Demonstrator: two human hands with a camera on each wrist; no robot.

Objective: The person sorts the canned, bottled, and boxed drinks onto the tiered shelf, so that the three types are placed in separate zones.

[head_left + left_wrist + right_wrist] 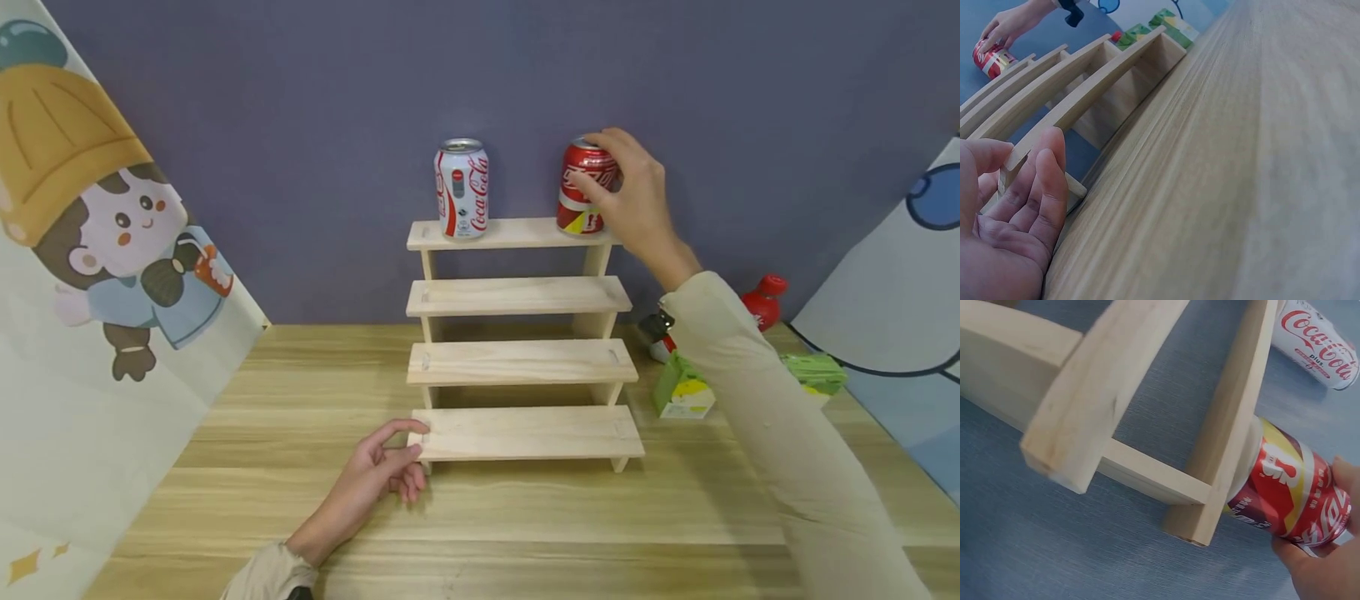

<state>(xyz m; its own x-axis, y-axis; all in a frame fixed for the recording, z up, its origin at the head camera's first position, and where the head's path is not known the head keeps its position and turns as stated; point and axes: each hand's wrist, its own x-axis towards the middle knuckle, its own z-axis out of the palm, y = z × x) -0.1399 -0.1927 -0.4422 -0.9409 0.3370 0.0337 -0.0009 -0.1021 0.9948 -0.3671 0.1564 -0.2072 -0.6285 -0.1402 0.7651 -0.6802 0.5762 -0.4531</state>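
A pale wooden stepped shelf [521, 364] stands on the table. My right hand [641, 200] holds a red soda can [577, 208] near its upper end, at the right of the top step. In the right wrist view the red can [1291, 487] is upright relative to the step, its base against or very near the board. A white Coca-Cola can [459, 196] stands on the left of that same step. My left hand [375, 467] pinches the left end of the lowest step, thumb and fingers on either side of the board [1079, 94].
Right of the shelf, green cartons [682, 390] lie on the wood-grain table [300, 392], partly hidden by my right sleeve [757, 400]. A bottle with a red cap [767, 298] is behind that arm. A grey-blue wall [330, 167] rises close behind the shelf.
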